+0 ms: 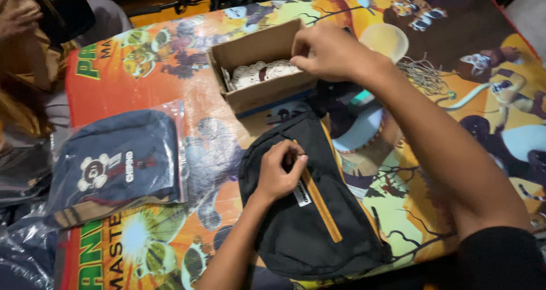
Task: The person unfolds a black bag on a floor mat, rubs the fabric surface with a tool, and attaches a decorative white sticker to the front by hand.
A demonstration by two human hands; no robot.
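Presently one navy bag is already sleeved in plastic; the black bag is pinched at its zip by the left hand, while the right hand, fingers closed, is held over the box of round tags.

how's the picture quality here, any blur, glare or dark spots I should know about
Head view: light is warm and dim, corners fall dark; the right hand over the cardboard box is slightly motion-soft, the left hand on the black pouch is sharper; the pouch's folds sink into shadow; mild glare on the plastic bag around the navy pouch; wide-lens bending at the edges.
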